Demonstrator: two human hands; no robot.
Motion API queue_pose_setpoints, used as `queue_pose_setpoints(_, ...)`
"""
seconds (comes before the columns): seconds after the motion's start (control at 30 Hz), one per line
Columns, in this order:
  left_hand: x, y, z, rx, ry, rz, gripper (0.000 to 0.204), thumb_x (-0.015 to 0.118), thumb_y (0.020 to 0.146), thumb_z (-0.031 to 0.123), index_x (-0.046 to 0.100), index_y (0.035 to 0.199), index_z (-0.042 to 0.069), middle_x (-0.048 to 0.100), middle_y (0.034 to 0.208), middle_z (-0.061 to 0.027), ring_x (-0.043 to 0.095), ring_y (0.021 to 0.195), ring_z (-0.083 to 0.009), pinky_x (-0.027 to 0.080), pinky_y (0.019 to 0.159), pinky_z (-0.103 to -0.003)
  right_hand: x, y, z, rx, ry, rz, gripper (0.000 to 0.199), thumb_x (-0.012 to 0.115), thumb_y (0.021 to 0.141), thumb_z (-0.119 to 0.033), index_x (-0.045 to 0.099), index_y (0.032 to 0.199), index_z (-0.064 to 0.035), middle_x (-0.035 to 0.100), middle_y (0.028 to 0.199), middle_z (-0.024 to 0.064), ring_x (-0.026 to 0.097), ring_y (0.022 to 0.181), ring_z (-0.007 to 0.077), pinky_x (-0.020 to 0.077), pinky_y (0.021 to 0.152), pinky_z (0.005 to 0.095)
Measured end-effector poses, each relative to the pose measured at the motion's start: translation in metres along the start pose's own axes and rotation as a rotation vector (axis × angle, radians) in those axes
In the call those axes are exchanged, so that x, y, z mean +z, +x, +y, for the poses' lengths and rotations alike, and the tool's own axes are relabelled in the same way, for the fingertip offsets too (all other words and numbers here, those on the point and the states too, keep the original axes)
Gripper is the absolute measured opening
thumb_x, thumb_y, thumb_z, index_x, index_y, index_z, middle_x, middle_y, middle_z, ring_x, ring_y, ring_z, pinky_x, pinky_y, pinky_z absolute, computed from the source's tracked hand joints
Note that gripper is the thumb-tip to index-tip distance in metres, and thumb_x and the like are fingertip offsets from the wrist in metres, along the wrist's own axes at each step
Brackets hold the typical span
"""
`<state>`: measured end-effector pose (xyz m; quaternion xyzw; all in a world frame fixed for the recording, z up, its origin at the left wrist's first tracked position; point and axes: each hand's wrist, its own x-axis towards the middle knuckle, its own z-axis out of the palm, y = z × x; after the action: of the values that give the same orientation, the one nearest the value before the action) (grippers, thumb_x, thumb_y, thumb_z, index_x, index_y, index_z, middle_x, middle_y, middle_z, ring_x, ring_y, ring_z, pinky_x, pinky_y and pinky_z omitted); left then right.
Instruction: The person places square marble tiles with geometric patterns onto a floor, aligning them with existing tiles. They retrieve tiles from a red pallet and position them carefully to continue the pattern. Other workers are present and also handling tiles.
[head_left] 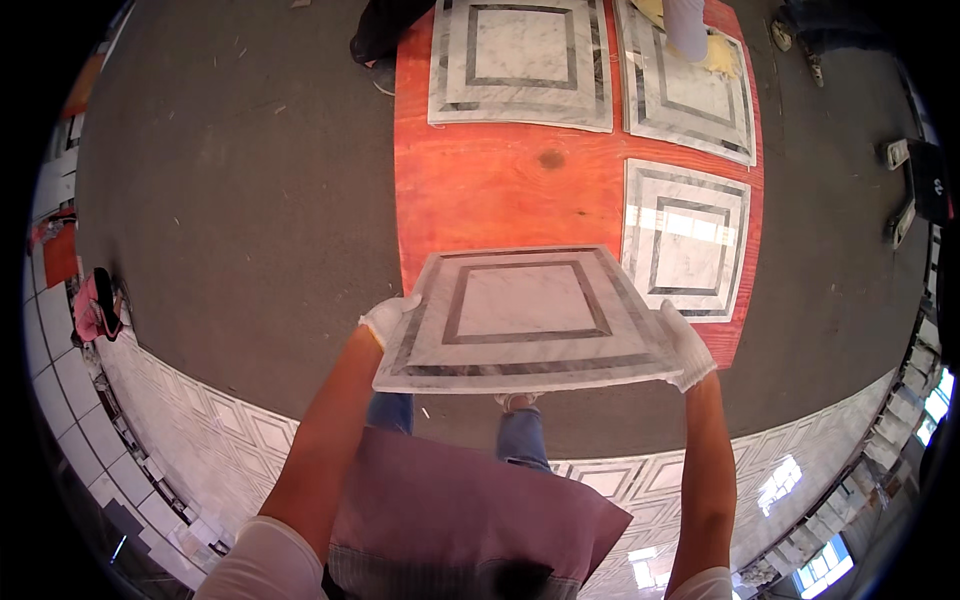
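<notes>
Holding the square marble tile (525, 320) flat in the air, my left hand (388, 318) grips its left edge and my right hand (688, 345) grips its right edge, and I think I should keep it level over the red board (490, 190), where no box or bin shows.

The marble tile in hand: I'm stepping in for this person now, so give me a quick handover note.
Left hand, gloved, grips the marble tile's left edge; right hand, gloved, grips its right edge.
The tile is held level above the orange board.
Done: three matching tiles already lie on the board.
Left: the held one is not set down; the board's near left corner is bare.
</notes>
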<state>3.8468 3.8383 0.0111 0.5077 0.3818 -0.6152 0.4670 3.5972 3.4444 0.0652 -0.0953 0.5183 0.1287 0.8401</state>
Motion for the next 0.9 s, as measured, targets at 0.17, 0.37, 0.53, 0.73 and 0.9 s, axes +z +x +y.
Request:
queue_pose_setpoints(0.17, -0.029, 0.027, -0.025, 0.135, 0.081, 0.023, 0.043, 0.053, 0.093, 0.031, 0.056, 0.123, 0.0, 0.061, 0.12, -0.0116, 0.06, 0.103, -0.0229, 0.045, 0.09, -0.037, 0.0, 0.042, -0.02, 0.108, -0.738, 0.288, 0.035, 0.054, 0.095, -0.031, 0.062, 0.107, 0.0008, 0.066, 0.092, 0.0097, 0.064, 0.077, 0.018, 0.0521, 0.067, 0.0313)
queue_pose_setpoints(0.37, -0.027, 0.028, -0.044, 0.349, 0.103, 0.093, 0.039, 0.054, 0.092, 0.022, 0.053, 0.122, -0.003, 0.062, 0.112, -0.0119, 0.059, 0.102, -0.0209, 0.047, 0.087, -0.036, 0.007, 0.037, 0.012, 0.034, -1.278, 0.488, 0.05, 0.052, 0.093, -0.038, 0.062, 0.11, 0.008, 0.067, 0.098, 0.0128, 0.062, 0.085, 0.021, 0.0469, 0.077, 0.0348)
queue_pose_setpoints(0.53, -0.065, -0.013, -0.066, 0.407, 0.328, 0.118, 0.04, 0.05, 0.096, 0.025, 0.053, 0.125, -0.003, 0.061, 0.115, -0.0078, 0.057, 0.102, -0.0152, 0.045, 0.091, -0.031, -0.048, 0.007, 0.097, -0.073, -0.959, 0.327, 0.045, 0.047, 0.096, -0.036, 0.061, 0.11, 0.0053, 0.065, 0.098, 0.0076, 0.059, 0.087, 0.0144, 0.046, 0.079, 0.0307)
queue_pose_setpoints(0.73, -0.072, -0.161, -0.06, 0.434, 0.334, 0.208, 0.032, 0.053, 0.093, 0.022, 0.058, 0.113, -0.003, 0.059, 0.093, -0.0002, 0.054, 0.084, -0.0083, 0.046, 0.076, -0.026, -0.01, -0.064, 0.192, -0.219, -0.967, 0.377, 0.031, 0.049, 0.096, -0.033, 0.06, 0.098, -0.004, 0.054, 0.082, -0.0033, 0.048, 0.074, 0.0087, 0.0428, 0.066, 0.0265)
queue_pose_setpoints(0.9, -0.103, -0.301, -0.044, 0.647, 0.395, 0.22, 0.039, 0.058, 0.091, 0.03, 0.057, 0.114, -0.002, 0.061, 0.099, -0.0051, 0.056, 0.092, -0.0122, 0.046, 0.083, -0.028, 0.139, -0.142, 0.22, -0.405, -0.945, 0.452, 0.031, 0.057, 0.09, -0.031, 0.059, 0.093, -0.0004, 0.053, 0.076, -0.0029, 0.045, 0.065, 0.0072, 0.039, 0.057, 0.0238)
